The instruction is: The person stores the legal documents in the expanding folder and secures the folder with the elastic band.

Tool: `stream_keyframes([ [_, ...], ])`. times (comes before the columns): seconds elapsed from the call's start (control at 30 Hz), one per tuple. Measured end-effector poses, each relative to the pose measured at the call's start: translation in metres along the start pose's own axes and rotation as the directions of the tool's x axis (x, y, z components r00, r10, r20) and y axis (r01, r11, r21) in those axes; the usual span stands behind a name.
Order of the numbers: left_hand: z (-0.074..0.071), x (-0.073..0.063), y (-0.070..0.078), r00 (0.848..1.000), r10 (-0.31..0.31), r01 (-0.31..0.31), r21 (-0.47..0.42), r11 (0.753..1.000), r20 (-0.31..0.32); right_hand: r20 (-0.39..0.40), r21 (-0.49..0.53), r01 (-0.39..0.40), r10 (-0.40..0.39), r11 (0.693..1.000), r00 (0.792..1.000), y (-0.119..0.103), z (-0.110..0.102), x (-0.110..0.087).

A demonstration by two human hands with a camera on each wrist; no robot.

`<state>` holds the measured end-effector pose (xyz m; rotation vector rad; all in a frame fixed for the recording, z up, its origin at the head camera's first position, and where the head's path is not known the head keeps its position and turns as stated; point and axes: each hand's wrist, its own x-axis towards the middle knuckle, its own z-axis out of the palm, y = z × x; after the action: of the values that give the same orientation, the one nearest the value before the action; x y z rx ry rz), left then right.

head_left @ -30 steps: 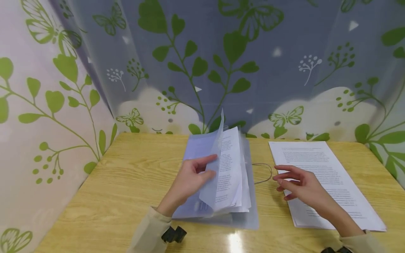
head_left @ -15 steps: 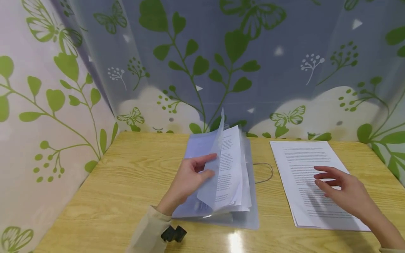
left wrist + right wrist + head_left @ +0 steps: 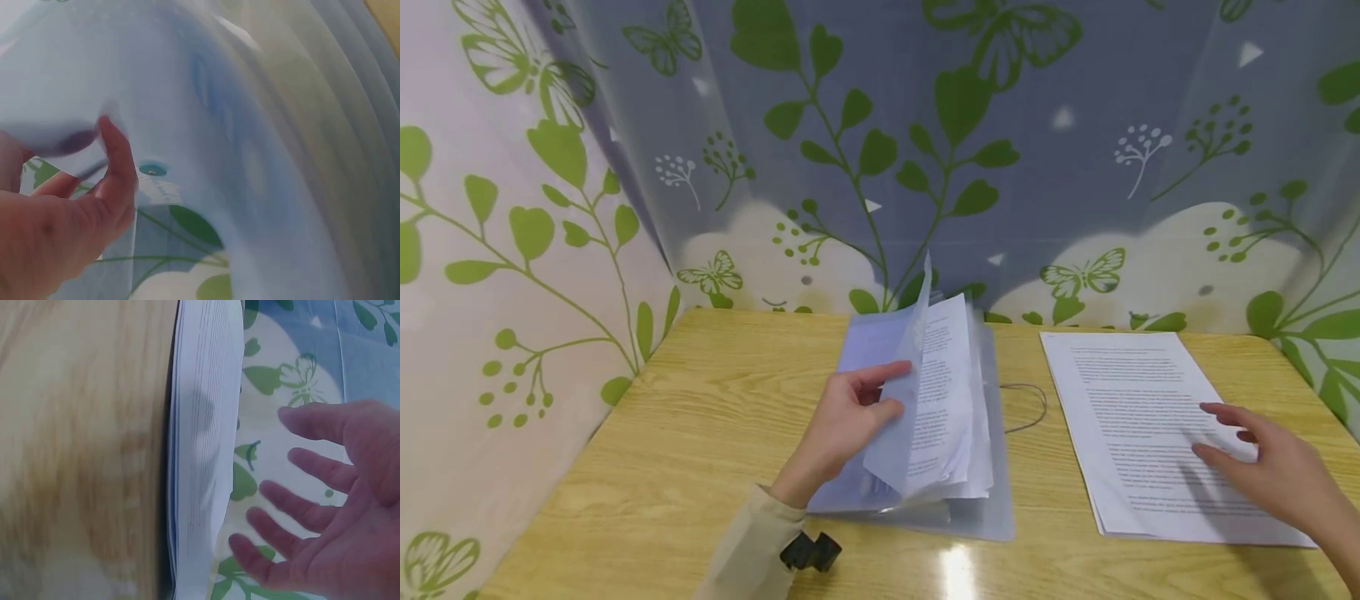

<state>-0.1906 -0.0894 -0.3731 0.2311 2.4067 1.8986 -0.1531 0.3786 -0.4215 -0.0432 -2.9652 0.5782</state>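
On the table lies an opened translucent plastic folder [image 3: 872, 342] with printed sheets [image 3: 943, 375] inside. My left hand [image 3: 842, 421] pinches its raised plastic leaf [image 3: 898, 433] between thumb and fingers, keeping it tilted up. In the left wrist view, the bluish leaf [image 3: 156, 94] curves beside the left hand [image 3: 75, 225], and a small green snap button [image 3: 153, 169] shows near the fingers. My right hand [image 3: 1273, 462] hovers above the right part of a stack of printed paper [image 3: 1135, 392], holding nothing. Seen from the right wrist, that hand [image 3: 337, 512] has its fingers spread apart from the paper.
A thin elastic cord loop [image 3: 1045, 404] sticks out from the folder's right side, between it and the paper stack. Behind the wooden table [image 3: 722, 392] hangs a patterned curtain [image 3: 880, 167], with another patterned panel [image 3: 512, 250] along the left.
My right hand has moved right, from the paper stack's left edge to above its right side, and its thumb and fingers have parted. The left hand keeps hold of the leaf, almost still.
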Motion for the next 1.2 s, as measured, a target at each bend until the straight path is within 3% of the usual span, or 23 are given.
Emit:
stream_keyframes([
  [0.3, 0.001, -0.001, -0.002, 0.999, -0.037, 0.036, -0.055, 0.998, -0.019, 0.204, -0.084, -0.048, 0.064, 0.995, 0.977, 0.015, -0.005, 0.004],
  [0.6, 0.005, 0.0, 0.0, 0.998, -0.049, 0.044, -0.107, 0.993, -0.046, 0.274, -0.136, -0.086, 0.121, 0.987, 0.954, 0.027, -0.005, 0.005],
  [0.87, 0.01, 0.0, 0.003, 0.996, -0.078, 0.072, -0.151, 0.986, -0.033, 0.29, -0.127, -0.084, 0.118, 0.988, 0.95, 0.028, -0.003, 0.01],
  [1.1, 0.013, -0.001, 0.005, 0.994, -0.107, 0.106, -0.102, 0.989, -0.006, 0.403, -0.04, -0.215, 0.213, 0.976, 0.89, 0.026, -0.003, 0.007],
  [1.2, 0.013, -0.002, 0.006, 0.992, -0.124, 0.122, -0.11, 0.986, -0.006, 0.413, 0.004, -0.223, 0.202, 0.975, 0.888, 0.029, -0.006, 0.007],
])
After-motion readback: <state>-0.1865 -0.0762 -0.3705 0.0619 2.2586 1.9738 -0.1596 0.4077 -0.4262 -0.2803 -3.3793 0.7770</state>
